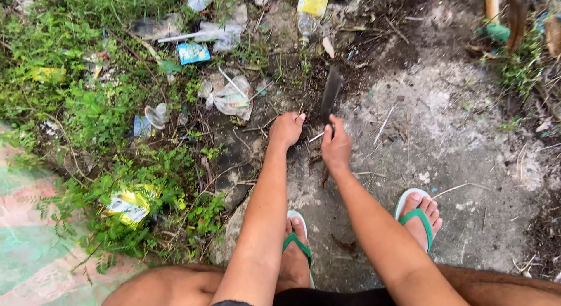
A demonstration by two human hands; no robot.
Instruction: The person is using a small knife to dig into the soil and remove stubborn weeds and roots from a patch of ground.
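The right hand [336,147] is closed around the handle of a long dark blade [331,94], which points up and away from the person over the dirt. Just beside it, the left hand [286,129] is curled shut on a thin twig [316,137] that runs across to the base of the blade; how firmly it pinches the twig cannot be told.

Nearest the camera are bare knees and two feet in green flip-flops [416,215], planted on a patch of pale, cracked concrete [456,136]. A few dry sticks and stems lie scattered on it around the hands.

To the left, low green weeds [87,107] crowd the edge of the concrete, with a yellow wrapper [130,205] caught in them. Farther out, beyond the blade tip, litter lies on the dark soil: a crumpled clear plastic bag [229,95], a blue packet [193,52], and a plastic bottle with a yellow label [311,8] near the top edge.
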